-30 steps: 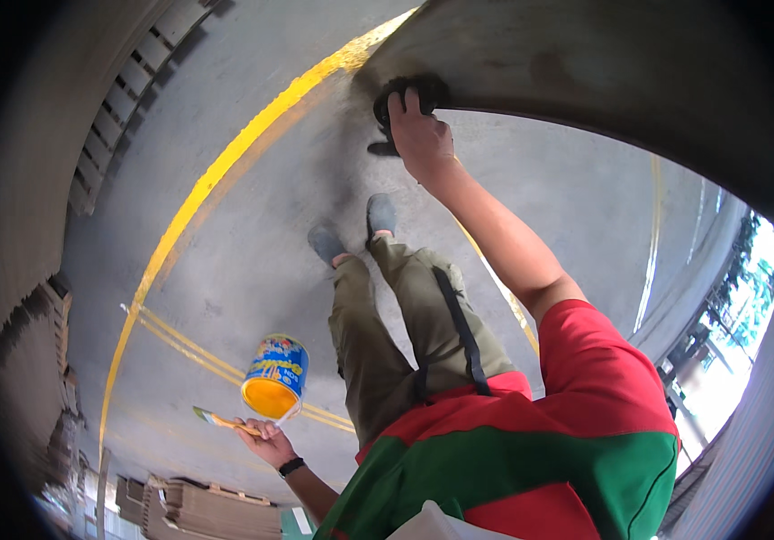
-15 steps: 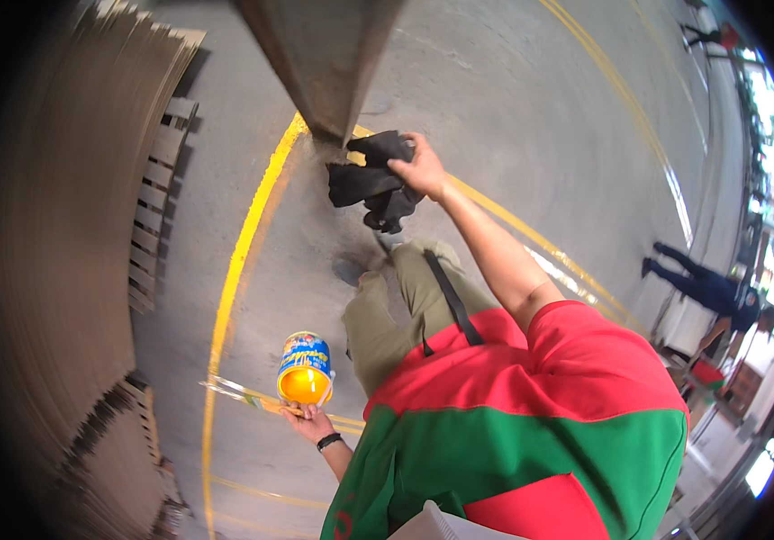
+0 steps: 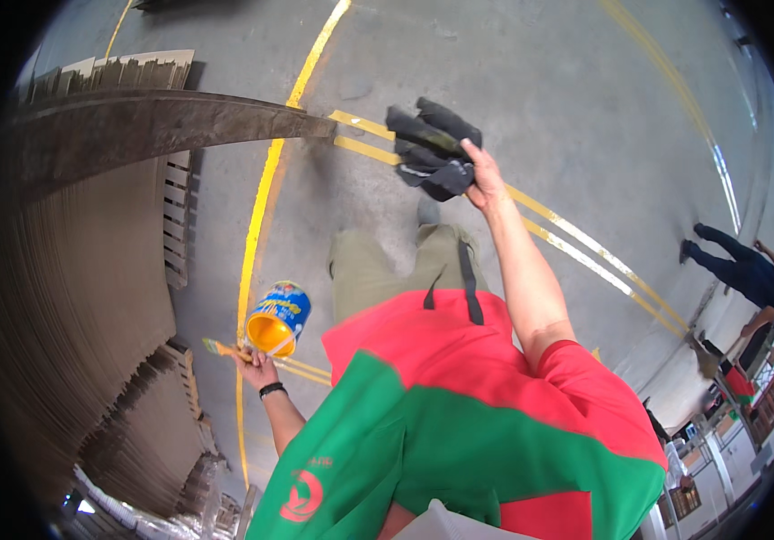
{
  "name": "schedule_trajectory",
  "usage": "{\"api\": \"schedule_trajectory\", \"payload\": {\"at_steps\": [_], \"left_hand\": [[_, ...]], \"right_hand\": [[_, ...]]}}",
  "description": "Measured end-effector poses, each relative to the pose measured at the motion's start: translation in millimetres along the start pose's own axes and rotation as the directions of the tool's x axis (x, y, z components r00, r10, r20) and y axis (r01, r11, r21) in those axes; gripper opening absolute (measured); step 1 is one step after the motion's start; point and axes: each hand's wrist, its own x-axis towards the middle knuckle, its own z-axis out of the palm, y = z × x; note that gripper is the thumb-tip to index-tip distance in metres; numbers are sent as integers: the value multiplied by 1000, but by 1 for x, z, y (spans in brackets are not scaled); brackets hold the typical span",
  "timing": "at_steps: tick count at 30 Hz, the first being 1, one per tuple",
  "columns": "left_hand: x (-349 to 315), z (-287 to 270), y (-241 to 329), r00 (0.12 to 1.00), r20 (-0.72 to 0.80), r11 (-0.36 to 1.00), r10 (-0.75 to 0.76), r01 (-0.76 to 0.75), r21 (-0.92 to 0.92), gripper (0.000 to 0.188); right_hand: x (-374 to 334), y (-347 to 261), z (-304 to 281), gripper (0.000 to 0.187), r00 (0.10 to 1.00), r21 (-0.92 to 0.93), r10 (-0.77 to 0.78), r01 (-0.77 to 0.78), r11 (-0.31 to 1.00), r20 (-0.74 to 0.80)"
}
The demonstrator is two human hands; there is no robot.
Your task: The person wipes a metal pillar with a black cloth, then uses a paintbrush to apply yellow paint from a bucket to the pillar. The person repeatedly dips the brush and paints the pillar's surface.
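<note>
My left hand (image 3: pixel 257 367), low on the left, is closed around the handle of a paintbrush (image 3: pixel 221 348) with yellowed bristles. Right beside it is a blue paint bucket (image 3: pixel 286 304) with a colourful label, a thin bail and yellow paint inside; it appears to be carried by the same hand. Out in front on the right, my right hand (image 3: pixel 484 174) grips a loose bundle of black cloth (image 3: pixel 434 151) in several folded pieces. My right fingers are partly hidden behind the cloth.
Yellow lines (image 3: pixel 265 198) run over the grey floor. A steel column (image 3: pixel 180 121) rises at the left. Tall stacks of flat cardboard (image 3: pixel 108 261) on wooden pallets (image 3: pixel 176 216) line the left side. A person in dark clothes (image 3: pixel 747 270) is at the far right.
I have turned and moved past the column, which now lies to the left. The black cloth has shifted right with my right hand. The bucket and brush have come up and left.
</note>
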Motion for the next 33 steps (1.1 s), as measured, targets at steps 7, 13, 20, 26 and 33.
{"api": "schedule_trajectory", "payload": {"at_steps": [7, 13, 20, 26, 33], "left_hand": [[-16, 71, -77, 980, -148, 984, -134, 149, 97, 25], [-23, 130, -148, 956, -208, 978, -208, 206, -34, 23], [-33, 205, -196, 927, -343, 968, -149, 65, -244, 24], [-91, 270, -169, 879, -472, 926, -69, -119, -358, 26], [-100, 332, -142, 775, -626, 801, -88, -319, -507, 26]], "right_hand": [[6, -98, -62, 43, 983, 195, 18, 19, 981, -185], [104, -176, -7, 36, 996, -16, 4, -6, 1000, -93], [237, -205, 187, 47, 968, -573, 199, -78, 816, 151], [245, -141, 370, 69, 737, -914, 541, 322, 247, 406], [164, 31, 554, 55, 316, -690, 741, 673, 265, 593]]}}
